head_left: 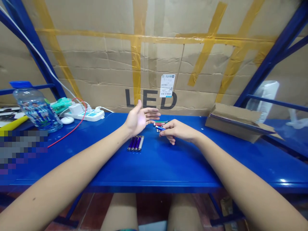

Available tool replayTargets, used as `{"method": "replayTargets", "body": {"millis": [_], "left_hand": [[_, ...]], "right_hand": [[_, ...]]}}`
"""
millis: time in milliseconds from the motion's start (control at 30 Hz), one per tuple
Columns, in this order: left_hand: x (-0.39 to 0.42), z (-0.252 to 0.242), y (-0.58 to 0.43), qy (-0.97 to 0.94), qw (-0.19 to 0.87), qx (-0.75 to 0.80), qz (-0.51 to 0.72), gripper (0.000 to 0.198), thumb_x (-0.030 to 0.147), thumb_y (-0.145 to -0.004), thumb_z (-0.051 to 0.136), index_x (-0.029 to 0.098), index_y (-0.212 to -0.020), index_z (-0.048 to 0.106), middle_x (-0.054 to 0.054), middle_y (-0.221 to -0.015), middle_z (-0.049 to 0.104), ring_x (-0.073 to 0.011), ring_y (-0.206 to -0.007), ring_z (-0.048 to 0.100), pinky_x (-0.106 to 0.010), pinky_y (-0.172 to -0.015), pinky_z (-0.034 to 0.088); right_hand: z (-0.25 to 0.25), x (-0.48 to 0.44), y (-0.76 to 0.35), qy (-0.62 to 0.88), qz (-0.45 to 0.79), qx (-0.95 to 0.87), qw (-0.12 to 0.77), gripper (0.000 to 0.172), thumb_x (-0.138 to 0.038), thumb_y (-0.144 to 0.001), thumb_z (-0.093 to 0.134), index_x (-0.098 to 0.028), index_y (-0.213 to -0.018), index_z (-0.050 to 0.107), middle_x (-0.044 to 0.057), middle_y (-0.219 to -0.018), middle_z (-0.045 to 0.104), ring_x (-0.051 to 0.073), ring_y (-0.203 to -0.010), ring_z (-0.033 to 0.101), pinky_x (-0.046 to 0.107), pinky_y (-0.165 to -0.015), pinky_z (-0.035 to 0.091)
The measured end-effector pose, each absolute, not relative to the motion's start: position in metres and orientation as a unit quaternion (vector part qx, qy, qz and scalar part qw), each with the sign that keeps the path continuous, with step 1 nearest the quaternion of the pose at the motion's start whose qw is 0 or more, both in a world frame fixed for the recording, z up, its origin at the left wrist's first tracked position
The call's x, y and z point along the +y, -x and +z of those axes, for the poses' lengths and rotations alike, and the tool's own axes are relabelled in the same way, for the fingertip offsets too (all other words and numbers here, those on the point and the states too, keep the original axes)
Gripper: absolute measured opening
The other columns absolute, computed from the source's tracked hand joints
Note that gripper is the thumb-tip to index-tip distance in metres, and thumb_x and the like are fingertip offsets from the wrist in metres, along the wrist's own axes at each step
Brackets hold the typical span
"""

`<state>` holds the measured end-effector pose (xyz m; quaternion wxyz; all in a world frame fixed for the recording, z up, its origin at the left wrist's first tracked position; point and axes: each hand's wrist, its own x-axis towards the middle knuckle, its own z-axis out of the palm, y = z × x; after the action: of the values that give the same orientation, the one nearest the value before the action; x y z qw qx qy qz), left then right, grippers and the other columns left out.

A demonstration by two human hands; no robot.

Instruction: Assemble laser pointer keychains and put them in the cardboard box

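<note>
Glossy blue surface (168,166), backed by taped cardboard (154,48). A slim cylinder (160,128) is pinched by the right hand (179,131) (left hand (139,119) spread).

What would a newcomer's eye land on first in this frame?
Two bare hands meet at the middle of the bright blue table: the left hand is open with its palm turned up, and the right hand pinches a small blue cylinder. Beside the left wrist lies a neat row of purple cylinders. Behind stands a taped cardboard wall lettered LED.
</note>
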<state>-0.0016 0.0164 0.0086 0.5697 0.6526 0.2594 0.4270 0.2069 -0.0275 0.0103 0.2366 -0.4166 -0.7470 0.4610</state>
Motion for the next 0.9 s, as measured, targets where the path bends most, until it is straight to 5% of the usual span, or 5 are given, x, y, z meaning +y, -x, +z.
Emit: {"method": "replayTargets", "body": {"millis": [900], "left_hand": [[0.0169, 0.004, -0.0017, -0.567, 0.655, 0.219, 0.449, 0.079, 0.078, -0.089, 0.03, 0.012, -0.098, 0.074, -0.017, -0.104, 0.075, -0.0298, -0.103, 0.068, -0.04, -0.089, 0.051]], "right_hand": [[0.0145, -0.0292, -0.209, 0.405, 0.442, -0.77, 0.217, 0.028, -0.033, -0.083, 0.065, -0.016, -0.063, 0.059, -0.004, -0.045, 0.054, 0.011, -0.043, 0.052, 0.027, -0.053, 0.04]]}}
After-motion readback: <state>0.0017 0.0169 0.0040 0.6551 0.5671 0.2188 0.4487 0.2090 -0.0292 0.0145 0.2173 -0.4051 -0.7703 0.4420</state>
